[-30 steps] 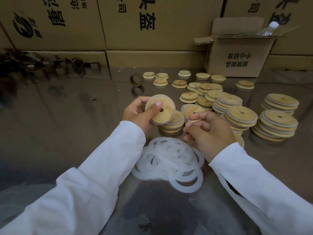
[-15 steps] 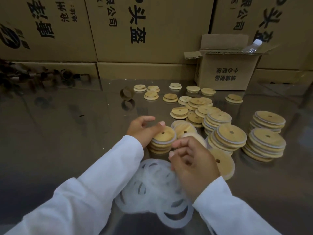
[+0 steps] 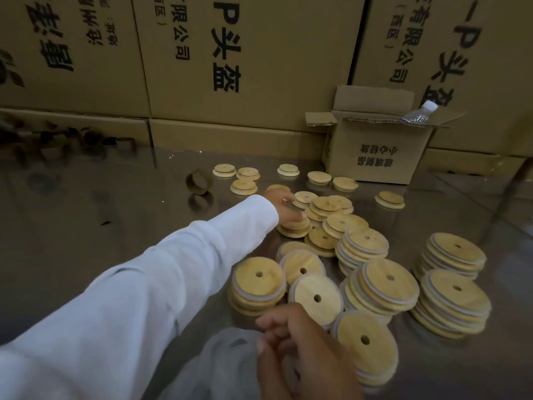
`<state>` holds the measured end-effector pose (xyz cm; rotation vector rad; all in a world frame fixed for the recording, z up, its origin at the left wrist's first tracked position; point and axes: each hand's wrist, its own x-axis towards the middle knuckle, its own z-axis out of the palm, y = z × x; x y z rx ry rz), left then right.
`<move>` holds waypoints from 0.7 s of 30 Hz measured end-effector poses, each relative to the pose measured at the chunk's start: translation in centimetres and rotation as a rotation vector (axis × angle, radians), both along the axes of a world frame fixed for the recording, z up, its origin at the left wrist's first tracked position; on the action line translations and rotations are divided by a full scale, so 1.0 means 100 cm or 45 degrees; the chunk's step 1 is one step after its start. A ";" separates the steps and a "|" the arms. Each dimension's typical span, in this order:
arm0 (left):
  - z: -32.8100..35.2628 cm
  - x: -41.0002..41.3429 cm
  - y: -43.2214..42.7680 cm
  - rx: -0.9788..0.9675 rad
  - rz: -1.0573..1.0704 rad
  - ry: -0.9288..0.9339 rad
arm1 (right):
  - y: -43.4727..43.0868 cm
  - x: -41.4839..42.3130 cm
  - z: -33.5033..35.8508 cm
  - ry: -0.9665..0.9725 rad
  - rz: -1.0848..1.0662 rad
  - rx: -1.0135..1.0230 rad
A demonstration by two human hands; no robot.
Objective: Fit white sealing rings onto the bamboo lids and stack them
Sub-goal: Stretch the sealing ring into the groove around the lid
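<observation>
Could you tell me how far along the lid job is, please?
Done: several stacks of ringed lids sit at right. In hand: the left hand reaches a small stack of bare lids; the right hand is over the white rings. Left: loose bare lids at the back.

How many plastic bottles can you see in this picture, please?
1. A clear plastic bottle with a white cap lies tilted in the top of the open cardboard box at the back right of the table. The box could hide others inside.
</observation>
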<state>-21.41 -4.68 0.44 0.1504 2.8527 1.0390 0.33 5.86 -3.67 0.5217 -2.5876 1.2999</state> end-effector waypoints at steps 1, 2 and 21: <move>-0.001 -0.005 0.002 -0.113 -0.061 -0.032 | 0.000 0.000 0.001 -0.001 -0.002 0.012; -0.003 -0.007 0.004 -0.228 -0.121 -0.065 | 0.000 -0.001 0.001 0.006 -0.005 0.020; 0.047 0.145 -0.027 0.011 -0.181 0.861 | 0.003 -0.009 0.006 0.114 -0.124 -0.599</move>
